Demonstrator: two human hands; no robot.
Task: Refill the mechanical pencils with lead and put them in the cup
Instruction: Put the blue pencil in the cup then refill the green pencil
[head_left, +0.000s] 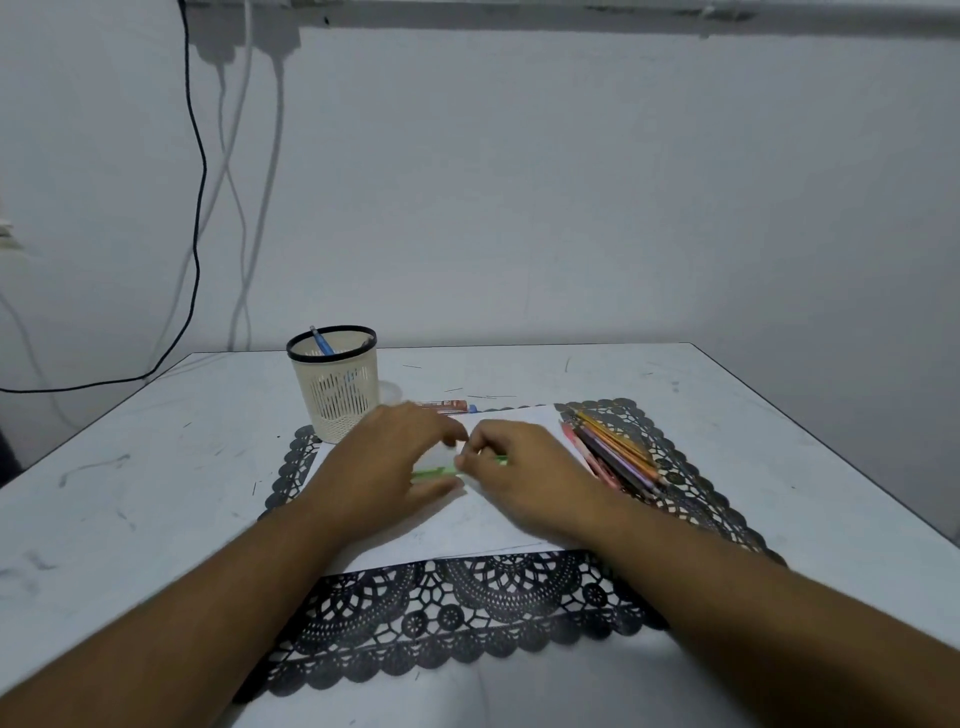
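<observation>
Green pencil — mostly hidden between left hand and right hand.

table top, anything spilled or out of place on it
Yes, mildly. Thin dark slivers, probably loose pencil leads, lie scattered on the bare table behind the sheet of paper, near the brown lead case. Dark scuffs mark the table's left side. Nothing else stands out.
</observation>
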